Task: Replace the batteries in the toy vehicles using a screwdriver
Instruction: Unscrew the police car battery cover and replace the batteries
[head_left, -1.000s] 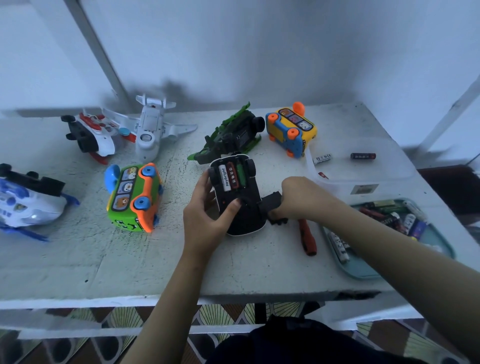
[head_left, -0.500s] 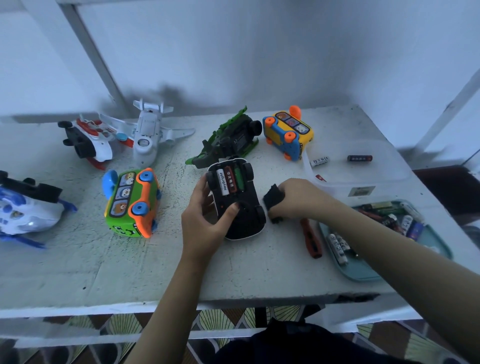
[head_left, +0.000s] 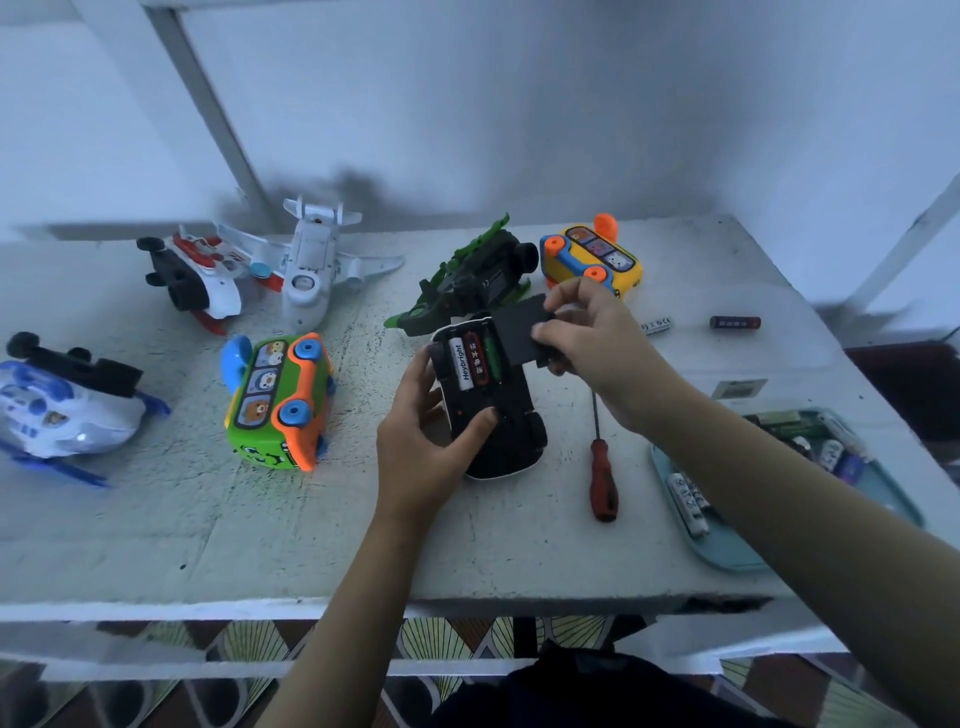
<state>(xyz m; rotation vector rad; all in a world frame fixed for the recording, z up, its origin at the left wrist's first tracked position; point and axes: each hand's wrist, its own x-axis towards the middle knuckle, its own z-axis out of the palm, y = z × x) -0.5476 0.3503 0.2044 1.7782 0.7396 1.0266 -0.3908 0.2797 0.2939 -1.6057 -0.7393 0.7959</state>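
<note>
At centre frame, a person's left hand (head_left: 421, 447) grips an upturned black toy car (head_left: 511, 441) with a glossy white rim, thumb pressed on its matte underside; the right hand (head_left: 597, 332) pinches a flat, rectangular black battery cover (head_left: 519, 332) between thumb and fingers, its edge held at the open compartment; three cylindrical batteries (head_left: 474, 361) lie side by side in the bay, one white, one red and black, one green; a screwdriver (head_left: 602, 478) with a red handle and thin metal shaft lies on the rough, speckled white surface (head_left: 156, 519) just right of the car; at lower right a shallow teal tray (head_left: 737, 551) with rounded corners holds more batteries; left of centre rests a boxy green-and-orange plastic bus (head_left: 280, 400); along the upper middle stand a spiky green toy (head_left: 467, 286), a rounded yellow bus (head_left: 592, 260) and a smooth white aeroplane (head_left: 311, 270).
</note>
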